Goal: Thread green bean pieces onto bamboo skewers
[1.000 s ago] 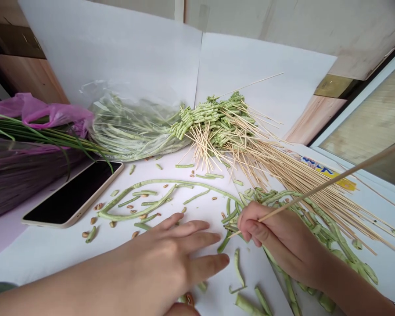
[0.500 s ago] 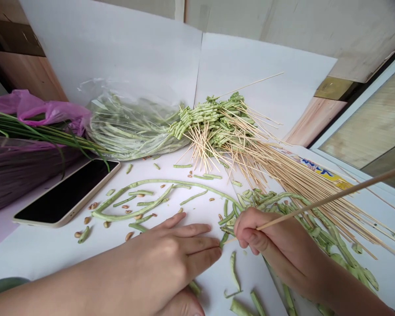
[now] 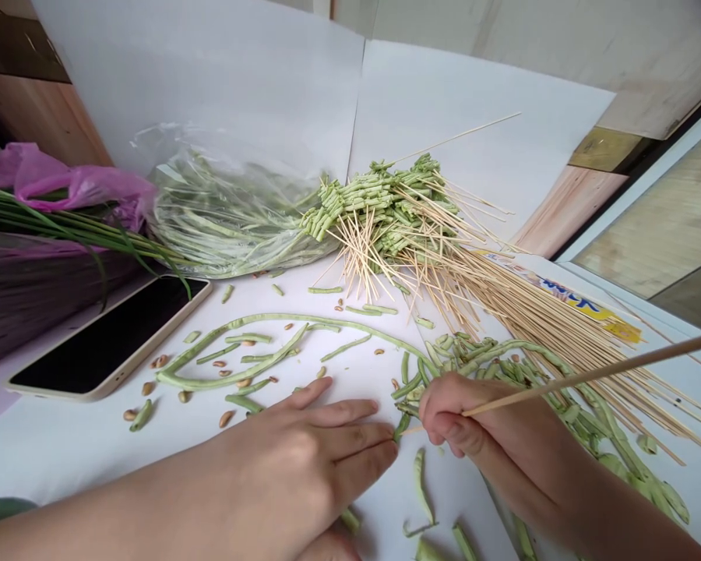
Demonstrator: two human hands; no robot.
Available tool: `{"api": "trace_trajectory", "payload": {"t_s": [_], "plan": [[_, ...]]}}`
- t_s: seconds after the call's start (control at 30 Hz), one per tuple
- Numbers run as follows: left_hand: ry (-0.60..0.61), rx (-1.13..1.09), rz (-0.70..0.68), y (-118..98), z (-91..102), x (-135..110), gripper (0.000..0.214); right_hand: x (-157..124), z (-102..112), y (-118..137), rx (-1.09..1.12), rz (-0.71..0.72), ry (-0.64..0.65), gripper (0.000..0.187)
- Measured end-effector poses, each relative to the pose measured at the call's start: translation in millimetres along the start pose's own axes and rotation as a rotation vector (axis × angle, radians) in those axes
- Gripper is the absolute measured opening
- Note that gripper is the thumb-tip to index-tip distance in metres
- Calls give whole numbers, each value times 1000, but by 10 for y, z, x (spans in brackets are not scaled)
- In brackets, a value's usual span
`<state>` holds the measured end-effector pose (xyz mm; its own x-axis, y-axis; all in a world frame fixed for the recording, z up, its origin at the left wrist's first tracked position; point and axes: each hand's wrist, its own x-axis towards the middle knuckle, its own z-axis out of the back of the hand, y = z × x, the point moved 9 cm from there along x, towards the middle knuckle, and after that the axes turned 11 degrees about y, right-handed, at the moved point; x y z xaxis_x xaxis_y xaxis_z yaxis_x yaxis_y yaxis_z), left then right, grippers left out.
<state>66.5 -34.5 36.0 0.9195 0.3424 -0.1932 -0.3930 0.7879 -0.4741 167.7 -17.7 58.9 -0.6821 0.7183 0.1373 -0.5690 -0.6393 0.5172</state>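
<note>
White paper covers the desk (image 3: 64, 460) and rises behind it as a backing sheet (image 3: 479, 101). Nearest the camera, the left hand (image 3: 286, 460) lies flat at lower center, its fingers (image 3: 350, 460) extended and slightly parted, holding nothing; their tips sit just beside a short green bean piece (image 3: 402, 426). The right hand (image 3: 491, 425), just to the right, has its fingers (image 3: 444, 421) curled shut around a thin bamboo skewer (image 3: 596, 372), which runs from upper right through the grip, with its tip emerging at the bean piece. Below the hands lie a few cut bean lengths (image 3: 421, 483). Left of center, long yardlong beans (image 3: 227, 374) curve across the paper among short pieces and loose brown seeds (image 3: 226, 418). To the right, a heap of split green bean strips (image 3: 502, 366) lies under and around a fan of loose bamboo skewers (image 3: 561, 312), which rests partly on a printed yellow-and-blue package (image 3: 578, 302). At left, a smartphone (image 3: 105, 336) lies face up in a cream case. Farther back, a clear plastic bag of beans (image 3: 227, 218) sits beside a stack of beans threaded on skewers (image 3: 379, 206). At upper left are green chive-like stalks (image 3: 52, 226) and a pink plastic bag (image 3: 64, 183), in front of a wooden panel (image 3: 23, 101).
</note>
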Motion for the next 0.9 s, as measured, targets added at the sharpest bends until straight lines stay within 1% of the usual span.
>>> {"api": "trace_trajectory", "payload": {"t_s": [0.1,0.23,0.37,0.47,0.57,0.77,0.83,0.9], "plan": [[-28,-1,-14,-1,1,1,48,13,-27,-12,18,1,28,29],[-31,-4,-26,-7,-5,-15,49,19,-83,-41,57,-12,87,29],[1,-3,-14,3,-20,-20,50,20,-133,-85,77,-54,128,29],[7,11,-4,16,-27,-21,52,50,-136,-52,85,-37,130,30],[-30,31,-13,18,-18,-24,57,87,-111,-5,109,-4,112,30],[-43,91,-38,-5,-36,-23,59,92,-34,5,83,25,54,32],[-48,104,-44,-17,-21,-29,59,64,31,16,40,30,6,32],[-62,96,-61,-34,7,-40,58,18,133,49,19,43,-73,31]]}}
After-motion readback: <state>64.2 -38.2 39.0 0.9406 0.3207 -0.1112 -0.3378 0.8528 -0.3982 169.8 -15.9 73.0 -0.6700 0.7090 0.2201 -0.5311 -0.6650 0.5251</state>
